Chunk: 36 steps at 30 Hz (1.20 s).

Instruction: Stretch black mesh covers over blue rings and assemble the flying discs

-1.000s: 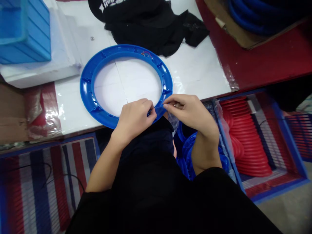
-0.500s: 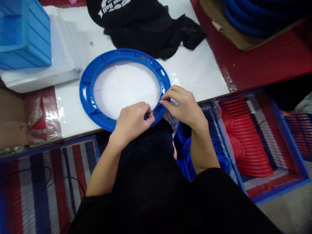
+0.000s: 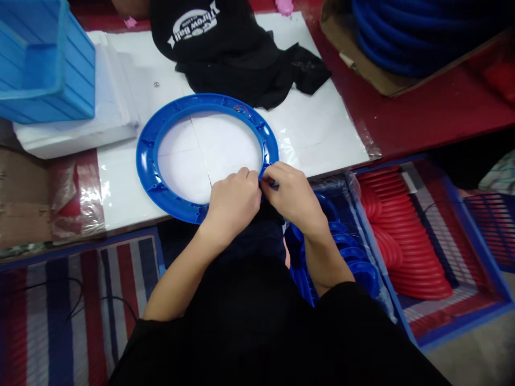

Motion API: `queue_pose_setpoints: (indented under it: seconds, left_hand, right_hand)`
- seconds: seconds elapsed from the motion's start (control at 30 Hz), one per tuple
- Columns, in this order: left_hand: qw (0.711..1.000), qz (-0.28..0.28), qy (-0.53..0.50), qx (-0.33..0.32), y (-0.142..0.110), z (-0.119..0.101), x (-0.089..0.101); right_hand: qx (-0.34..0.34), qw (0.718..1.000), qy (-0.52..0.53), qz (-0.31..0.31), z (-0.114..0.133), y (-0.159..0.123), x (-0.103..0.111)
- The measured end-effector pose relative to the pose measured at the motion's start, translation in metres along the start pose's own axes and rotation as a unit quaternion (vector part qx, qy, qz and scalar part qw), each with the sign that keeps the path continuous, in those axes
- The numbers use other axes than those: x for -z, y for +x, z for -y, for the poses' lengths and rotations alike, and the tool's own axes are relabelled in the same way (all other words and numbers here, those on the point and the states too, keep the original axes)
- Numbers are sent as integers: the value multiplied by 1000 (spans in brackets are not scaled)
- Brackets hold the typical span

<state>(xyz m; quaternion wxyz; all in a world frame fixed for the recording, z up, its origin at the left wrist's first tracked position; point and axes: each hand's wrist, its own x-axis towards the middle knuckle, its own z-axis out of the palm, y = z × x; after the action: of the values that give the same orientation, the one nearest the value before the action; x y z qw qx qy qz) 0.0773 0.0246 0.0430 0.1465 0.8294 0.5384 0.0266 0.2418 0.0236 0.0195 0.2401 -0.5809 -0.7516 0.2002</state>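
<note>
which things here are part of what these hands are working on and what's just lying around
In hand:
- blue ring, both left hand and right hand at its near edge
- thin wires on the ring's far side

Apparently just nearby, untouched:
- black cloth with white print
- light-blue bin
- stacked red rings

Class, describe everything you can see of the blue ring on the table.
The blue ring looks like glossy moulded plastic, a channel with small ribs, hollow side up. Thin wires show inside at its far right. It lies roughly flat on the white tabletop, which shows through its open middle; its near edge seems to overhang it. The left hand and right hand meet at its near-right part, seemingly touching it and hiding some.
</note>
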Motion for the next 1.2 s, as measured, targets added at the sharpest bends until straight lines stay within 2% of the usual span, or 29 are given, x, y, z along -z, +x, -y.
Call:
queue_pose_setpoints:
  seconds: [0.1, 0.2, 0.27, 0.37, 0.5, 0.73, 0.87, 1.03, 1.2]
  left_hand:
    - [1000, -9, 3, 2, 2, 1, -3]
    - [999, -2, -30, -12, -3, 16, -3]
    - [998, 7, -65, -26, -7, 27, -3]
    - [995, 10, -94, -28, -12, 35, -2]
    - [994, 3, -105, -30, -13, 35, -2]
    - [993, -6, -110, -34, -12, 36, -3]
    - [994, -6, -102, -37, -12, 36, -3]
    - [994, -3, -102, -34, -12, 36, -4]
    - [993, -11, -111, -37, -12, 37, -6]
  right_hand:
    - [12, 999, 49, 15, -2, -3, 7]
    - [39, 990, 130, 27, -3, -9, 19]
    - [51, 987, 148, 18, -2, -10, 24]
    - [70, 988, 138, 1, -2, -5, 24]
    - [84, 986, 142, 0, -5, 10, 18]
    - [42, 986, 154, 42, -8, 25, 20]
    - [33, 987, 146, 55, -7, 27, 22]
    - [45, 995, 86, 31, -5, 25, 19]
    - [38, 997, 71, 17, -5, 19, 16]
